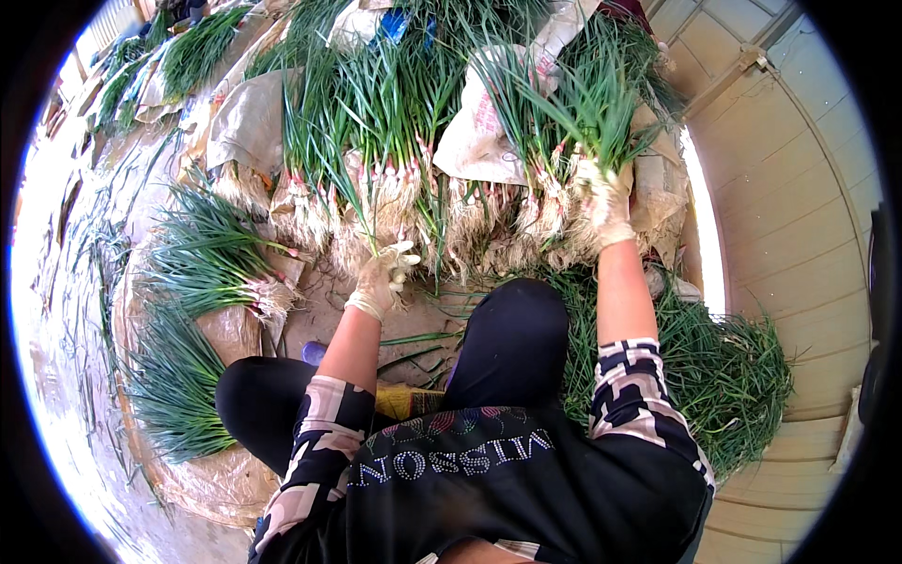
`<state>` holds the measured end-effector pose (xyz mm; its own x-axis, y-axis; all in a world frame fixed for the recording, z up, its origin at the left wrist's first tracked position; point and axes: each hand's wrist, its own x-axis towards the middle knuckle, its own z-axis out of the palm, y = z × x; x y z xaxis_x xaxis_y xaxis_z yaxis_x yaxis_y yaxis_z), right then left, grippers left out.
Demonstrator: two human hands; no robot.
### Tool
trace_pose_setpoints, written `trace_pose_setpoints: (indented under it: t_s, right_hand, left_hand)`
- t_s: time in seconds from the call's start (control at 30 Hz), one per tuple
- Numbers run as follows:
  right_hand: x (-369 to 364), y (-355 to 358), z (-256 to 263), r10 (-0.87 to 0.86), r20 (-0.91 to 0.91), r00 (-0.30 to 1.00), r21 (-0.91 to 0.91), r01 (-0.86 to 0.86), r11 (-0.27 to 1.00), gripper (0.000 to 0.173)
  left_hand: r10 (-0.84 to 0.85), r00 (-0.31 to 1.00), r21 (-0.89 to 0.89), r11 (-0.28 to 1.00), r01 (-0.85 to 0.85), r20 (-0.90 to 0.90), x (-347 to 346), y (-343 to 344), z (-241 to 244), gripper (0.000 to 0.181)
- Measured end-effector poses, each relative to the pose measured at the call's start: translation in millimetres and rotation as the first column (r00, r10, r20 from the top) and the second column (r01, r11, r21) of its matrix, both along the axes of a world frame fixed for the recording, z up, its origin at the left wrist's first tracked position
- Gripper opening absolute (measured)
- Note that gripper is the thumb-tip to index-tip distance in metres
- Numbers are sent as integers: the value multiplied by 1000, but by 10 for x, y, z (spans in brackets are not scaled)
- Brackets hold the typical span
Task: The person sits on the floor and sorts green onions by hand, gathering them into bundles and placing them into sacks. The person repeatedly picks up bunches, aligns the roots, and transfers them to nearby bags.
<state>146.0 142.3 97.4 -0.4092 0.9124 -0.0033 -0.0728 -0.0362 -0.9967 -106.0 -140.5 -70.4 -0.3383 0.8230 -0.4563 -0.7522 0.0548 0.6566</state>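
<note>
Gloved in white, my left hand (380, 278) holds a slim allium plant (358, 204), spring onion or green garlic. Its leaves point away from me, and the fingers hide its lower end. Farther out on the right, my gloved right hand (602, 204) grips a bunch of the same plants (599, 120), its leaves slightly blurred. Between and beyond my hands lies a long row of allium plants (394, 113) with pink bulbs and pale stringy roots (387, 187) towards me. A white woven sack (479, 134) covers part of that row.
To my left, two allium bundles (204, 261) (176, 384) rest on tan sheeting (211, 486). Loose green leaves (726, 388) are heaped at my right, beside a panelled wall (789, 233). More bundles (204, 56) lie at the far left. My knees (518, 324) are close below my hands.
</note>
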Motion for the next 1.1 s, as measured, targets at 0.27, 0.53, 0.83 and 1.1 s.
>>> trace_pose_setpoints:
  t_s: [0.27,0.53,0.83,1.1]
  right_hand:
    - [1764,-414,1033,-767,-350,538,304,839,450,31]
    - [681,-192,-827,-237,70,969,258,212,943,28]
    - [-1154,432,-404,-325,913,247,399,-369,839,26]
    - [-1048,295,-275,-262,956,132,284,-643,711,23]
  left_hand:
    - [183,979,-123,978,-171,88,64,46,138,31]
    - [-60,994,-8,998,61,86,165,236,157,29]
    - [-137,943,108,978,177,-303,320,466,513,35]
    - [-183,907,232,930,284,-379,569,630,826,62]
